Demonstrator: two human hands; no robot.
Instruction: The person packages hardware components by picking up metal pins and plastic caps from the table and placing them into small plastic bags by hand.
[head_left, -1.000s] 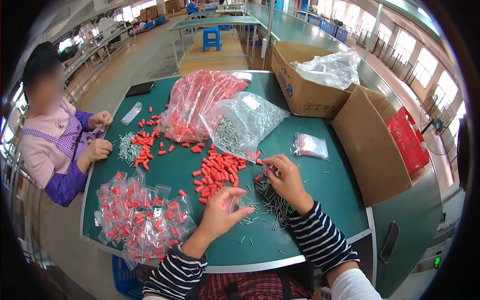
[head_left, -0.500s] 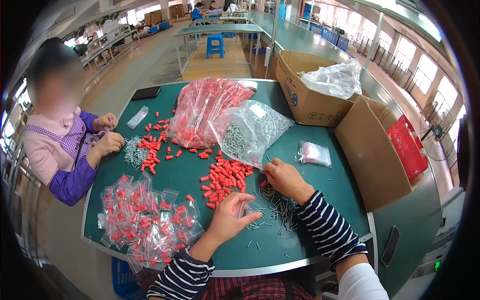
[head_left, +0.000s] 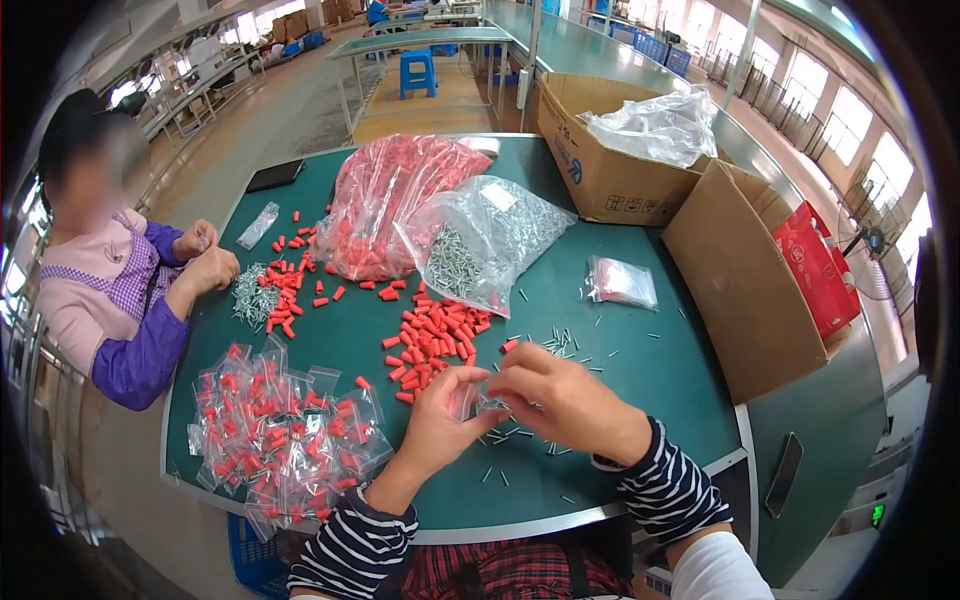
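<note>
My left hand (head_left: 435,425) is closed on a small clear plastic bag (head_left: 463,402), held between thumb and fingers over the table. My right hand (head_left: 570,405) is at the bag's mouth, fingertips pinched together. What they hold, if anything, is too small to make out. Beneath and beyond my right hand lie loose screws (head_left: 565,345). A heap of small red plastic caps (head_left: 430,340) sits just past my left hand. To its left is a pile of clear bags (head_left: 285,430) with red caps and screws inside.
Behind the heap stand a large bag of red caps (head_left: 390,205) and a clear bag of screws (head_left: 455,265). Cardboard boxes (head_left: 625,190) line the right side, near a packet of flat bags (head_left: 620,283). A co-worker's hands (head_left: 210,262) are at the left edge.
My right hand has moved left and nearer, from the far side of the screws to the bag in my left hand. The camera view has shifted slightly.
</note>
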